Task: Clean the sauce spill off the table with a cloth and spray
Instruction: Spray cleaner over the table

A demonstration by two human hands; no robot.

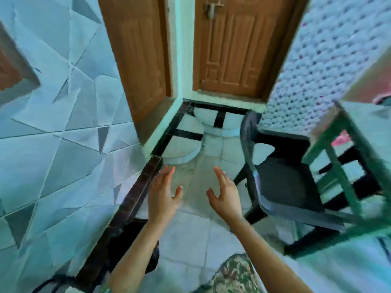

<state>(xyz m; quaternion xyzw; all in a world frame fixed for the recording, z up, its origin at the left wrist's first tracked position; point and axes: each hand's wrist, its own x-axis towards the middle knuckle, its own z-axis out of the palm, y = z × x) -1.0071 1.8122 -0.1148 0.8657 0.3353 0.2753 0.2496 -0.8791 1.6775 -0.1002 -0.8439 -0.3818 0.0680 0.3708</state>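
Note:
My left hand (161, 194) and my right hand (225, 196) are held out in front of me above the tiled floor, palms facing each other, fingers spread, nothing in either. A green-framed table (357, 132) juts in at the right edge; only its near corner and legs show. No cloth, spray bottle or sauce spill is visible in this blurred view.
A dark plastic chair (283, 180) stands just right of my right hand, against the table. Two brown wooden doors (237, 49) close off the corner ahead. A tiled wall (53, 123) with a black skirting runs along the left. A black bag (127, 246) lies by the skirting.

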